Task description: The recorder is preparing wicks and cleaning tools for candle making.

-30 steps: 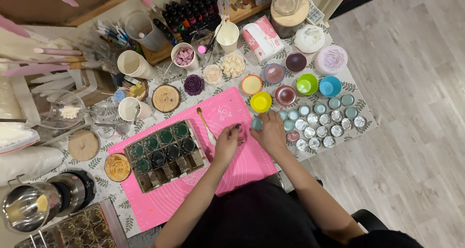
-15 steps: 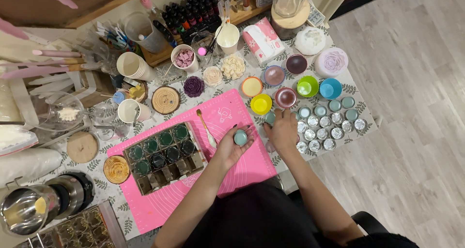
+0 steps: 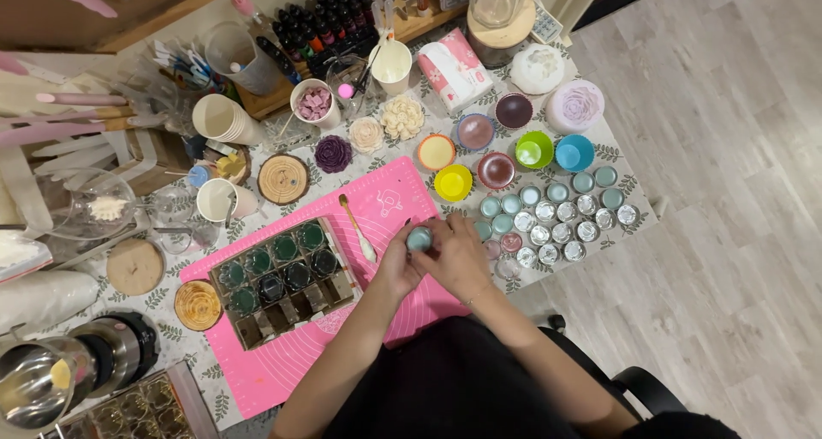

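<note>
Two hands met over the pink silicone mat (image 3: pixel 291 366), nearer together than half a second before. At far left, compartmented box of dark green wax cups (image 3: pixel 282 276); beside it, wooden-handled spatula (image 3: pixel 355 226), lying on the mat. Then left hand (image 3: pixel 396 268), fingers curled up against the small round teal tin (image 3: pixel 419 238). Round face of tin turned upward toward camera; no long axis discernible. Right hand (image 3: pixel 458 255) closed around the same tin. Farther right, rows of small silver and teal tins (image 3: pixel 556 212).
</note>
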